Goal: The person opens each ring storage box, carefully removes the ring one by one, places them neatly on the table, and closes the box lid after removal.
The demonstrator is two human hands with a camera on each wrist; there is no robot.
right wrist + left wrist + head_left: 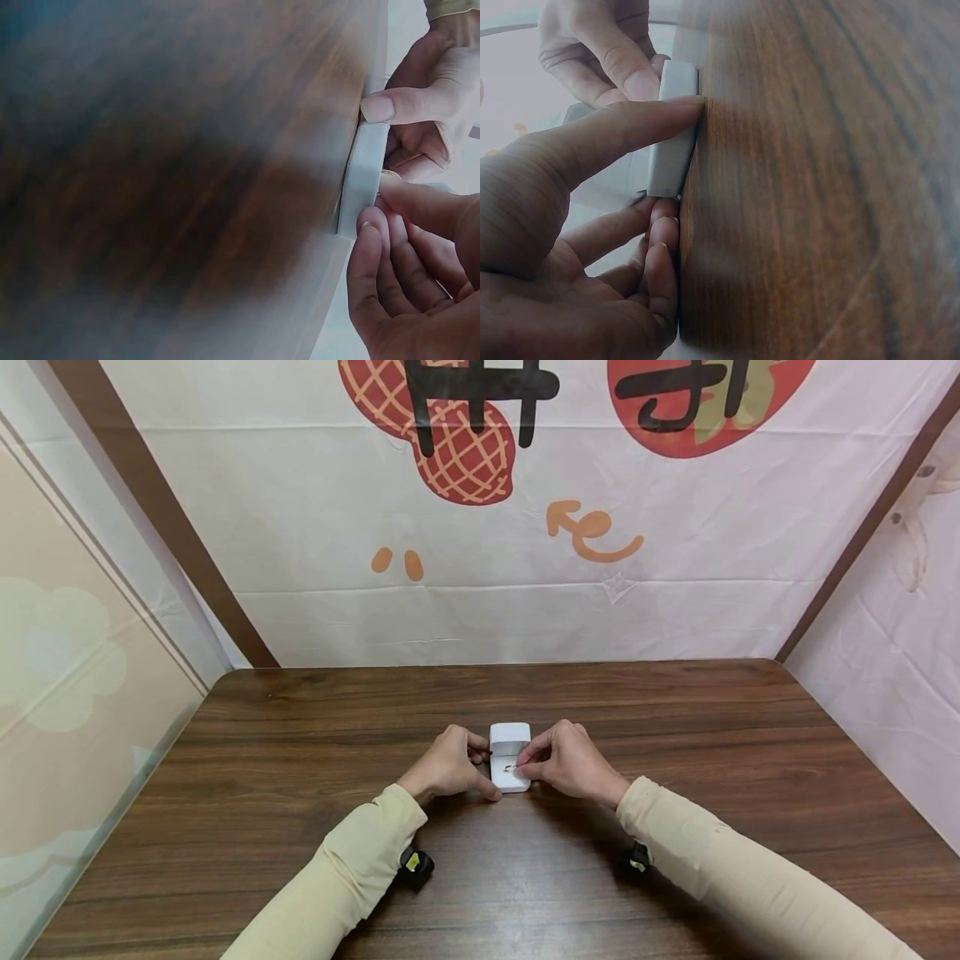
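A small white ring box (511,783) stands with its lid raised on the table, in the middle of the head view. My left hand (448,763) holds it from the left, thumb at the front corner and fingers by the back. The left wrist view shows that thumb across the white side of the box (676,154). A small gold-coloured ring (508,769) shows at the white insert. My right hand (573,763) pinches the ring between thumb and fingertips, which partly hide it. In the right wrist view, the right thumb (420,202) lies just over the box's rim.
The dark wood-grain table (300,727) extends around both hands. Behind it hangs a white printed cloth (525,618), with another cloth panel (67,693) at the left. Each sleeved wrist carries a small black device, such as the left one (415,867).
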